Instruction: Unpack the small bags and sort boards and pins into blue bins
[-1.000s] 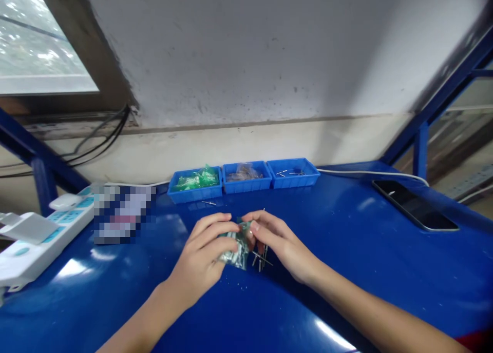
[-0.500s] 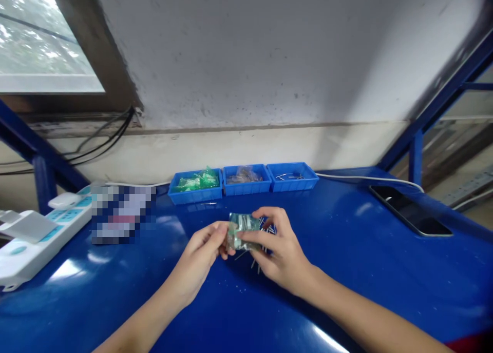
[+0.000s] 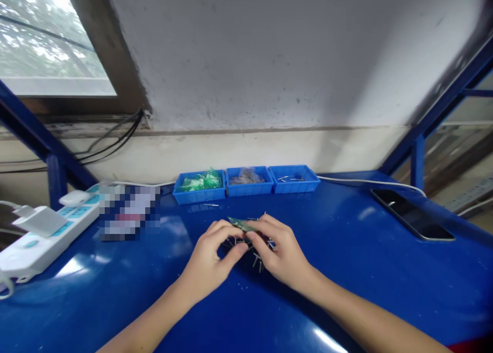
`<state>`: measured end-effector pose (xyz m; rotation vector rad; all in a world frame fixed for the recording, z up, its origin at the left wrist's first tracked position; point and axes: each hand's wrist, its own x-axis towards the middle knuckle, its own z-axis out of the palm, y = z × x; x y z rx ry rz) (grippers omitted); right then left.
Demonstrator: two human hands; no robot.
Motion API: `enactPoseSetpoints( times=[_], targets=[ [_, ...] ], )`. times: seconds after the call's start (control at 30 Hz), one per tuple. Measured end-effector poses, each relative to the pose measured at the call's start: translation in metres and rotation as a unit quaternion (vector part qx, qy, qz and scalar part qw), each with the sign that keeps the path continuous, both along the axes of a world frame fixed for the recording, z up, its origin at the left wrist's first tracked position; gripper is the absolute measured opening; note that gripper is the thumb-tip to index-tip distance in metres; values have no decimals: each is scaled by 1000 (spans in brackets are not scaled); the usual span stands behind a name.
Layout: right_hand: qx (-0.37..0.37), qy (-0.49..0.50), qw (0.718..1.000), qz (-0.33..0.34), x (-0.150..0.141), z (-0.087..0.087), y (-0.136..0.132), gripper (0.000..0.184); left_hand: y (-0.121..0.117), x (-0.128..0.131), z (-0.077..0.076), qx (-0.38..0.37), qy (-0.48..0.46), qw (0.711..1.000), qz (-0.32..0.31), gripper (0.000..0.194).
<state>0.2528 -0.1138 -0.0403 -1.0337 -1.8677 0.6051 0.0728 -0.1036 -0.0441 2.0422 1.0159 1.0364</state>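
Observation:
Between my two hands is a small clear, greenish plastic bag (image 3: pixel 242 224), tilted so that mostly its upper edge shows. My left hand (image 3: pixel 211 255) pinches its left side with thumb and fingers. On the right side, my right hand (image 3: pixel 283 248) grips it, the thumb close to the left fingertips. What the bag holds is hidden at this angle. Under and between the hands lies a loose pile of thin metal blind rivets (image 3: pixel 257 261), partly covered by the fingers. A single rivet (image 3: pixel 211 204) lies apart, near the left bin.
Along the wall stand a blue bin (image 3: pixel 198 195) with green bags, a blue bin (image 3: pixel 249 189) with clear bags, and a blue bin (image 3: pixel 296 185) with a few rivets. A power strip (image 3: pixel 46 250) is on the left, a phone (image 3: pixel 412 214) on the right, on the blue table (image 3: pixel 346 260).
The bag was turned flat toward me half a second ago, showing its pale contents; now it is tipped nearly edge-on. My left hand has shifted its hold, and both hands have come closer together.

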Motion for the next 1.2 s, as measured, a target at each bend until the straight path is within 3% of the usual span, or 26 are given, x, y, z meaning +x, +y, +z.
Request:
enactPoseSetpoints(
  times=[0.1,0.2,0.27,0.33,0.4,0.47,0.57,0.8,0.97,1.2],
  targets=[
    [122,-91,988,-12,2,-5,-1,33,3,1,-1,-186,-113,976,16,35],
    [184,-140,973,-19,1,-6,-2,40,10,-2,0,-246,-132,960,6,31],
    [189,-145,971,-20,0,-6,-3,40,19,-10,6,-168,-77,982,27,25],
    [175,-142,974,-22,-1,-6,-4,36,33,-25,19,-21,15,994,107,20],
    [157,-137,978,-25,0,-5,-4,32,51,-42,34,95,128,969,191,20],
    [144,-131,980,-30,1,-5,-4,29,71,-57,47,139,220,942,212,22],
    [132,-129,982,-37,2,-6,-3,25,99,-67,55,148,302,921,198,28],
    [121,-120,985,-39,3,-6,-1,22,141,-63,56,155,413,885,148,34],
    [107,-124,986,-38,7,-3,-2,22,154,-58,66,156,447,871,131,32],
    [85,-147,985,-33,5,-2,-3,24,162,-52,52,83,499,859,75,27]
  ],
)
